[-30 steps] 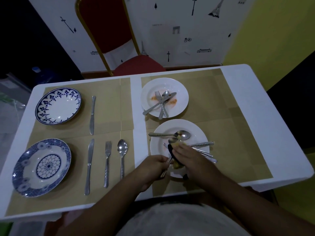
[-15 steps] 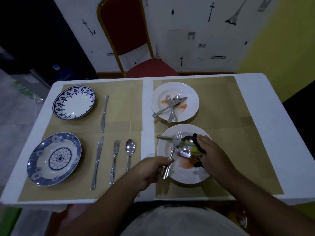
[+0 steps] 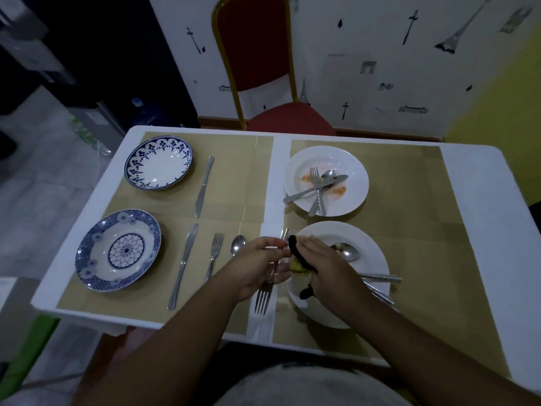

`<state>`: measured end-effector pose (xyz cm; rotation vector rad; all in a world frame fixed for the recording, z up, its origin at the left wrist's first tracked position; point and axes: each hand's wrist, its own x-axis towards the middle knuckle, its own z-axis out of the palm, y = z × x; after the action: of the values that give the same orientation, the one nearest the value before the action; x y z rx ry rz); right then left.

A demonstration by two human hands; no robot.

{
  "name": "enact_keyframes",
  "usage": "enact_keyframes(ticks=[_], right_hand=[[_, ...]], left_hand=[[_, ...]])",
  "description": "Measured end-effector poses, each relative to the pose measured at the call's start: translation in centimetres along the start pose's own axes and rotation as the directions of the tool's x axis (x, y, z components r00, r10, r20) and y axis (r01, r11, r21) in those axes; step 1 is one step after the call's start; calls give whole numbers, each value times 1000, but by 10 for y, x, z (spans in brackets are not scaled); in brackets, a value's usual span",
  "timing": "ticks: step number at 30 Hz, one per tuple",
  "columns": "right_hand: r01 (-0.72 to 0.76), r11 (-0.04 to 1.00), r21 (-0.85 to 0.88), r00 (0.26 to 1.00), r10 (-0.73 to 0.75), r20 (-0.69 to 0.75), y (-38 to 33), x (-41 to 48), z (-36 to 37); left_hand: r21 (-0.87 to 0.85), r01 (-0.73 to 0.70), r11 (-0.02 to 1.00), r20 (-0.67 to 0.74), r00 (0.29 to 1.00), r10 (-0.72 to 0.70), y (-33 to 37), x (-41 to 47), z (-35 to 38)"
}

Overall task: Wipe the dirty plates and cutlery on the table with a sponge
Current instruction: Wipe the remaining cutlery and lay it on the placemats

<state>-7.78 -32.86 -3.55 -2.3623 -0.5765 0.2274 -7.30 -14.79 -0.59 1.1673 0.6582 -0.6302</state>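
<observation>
My left hand (image 3: 259, 266) grips a fork (image 3: 263, 297) by its middle, tines pointing toward me, over the white strip left of the near white plate (image 3: 369, 238). My right hand (image 3: 325, 268) holds a yellow and black sponge (image 3: 297, 259) against the fork's handle. On the near plate lie a spoon (image 3: 347, 251) and more cutlery (image 3: 380, 278) under my right wrist. The far white plate (image 3: 351, 165) has orange smears and carries a fork, spoon and knife (image 3: 317, 187) crossed on it.
On the left mats stand two blue-patterned plates (image 3: 159, 162) (image 3: 118, 249). A knife (image 3: 204, 186) lies by the far one; a knife (image 3: 183, 266), fork (image 3: 214, 254) and spoon (image 3: 237, 244) lie by the near one. A red chair (image 3: 263, 68) stands behind the table.
My left hand turned the fork round, tines now toward me, and carried it left off the plate. My right hand with the sponge followed to the fork. The camera view shifted.
</observation>
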Motion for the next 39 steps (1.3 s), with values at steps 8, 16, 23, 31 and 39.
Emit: enact_keyframes(ticks=[8, 16, 23, 31, 39], right_hand=[[27, 1000, 4, 998, -27, 49, -19, 34, 13], [-3, 999, -52, 999, 5, 50, -51, 94, 51], [-97, 993, -71, 992, 102, 76, -55, 160, 82], [-209, 972, -110, 976, 214, 34, -42, 228, 81], [-220, 957, -187, 963, 244, 111, -29, 229, 103]], left_hand=[[-55, -37, 998, -95, 995, 32, 15, 18, -45], [-112, -56, 992, -150, 988, 39, 48, 52, -112], [166, -76, 983, -179, 978, 106, 96, 99, -149], [588, -209, 781, -102, 939, 328, 153, 181, -156], [904, -362, -226, 427, 757, 495, 125, 175, -192]])
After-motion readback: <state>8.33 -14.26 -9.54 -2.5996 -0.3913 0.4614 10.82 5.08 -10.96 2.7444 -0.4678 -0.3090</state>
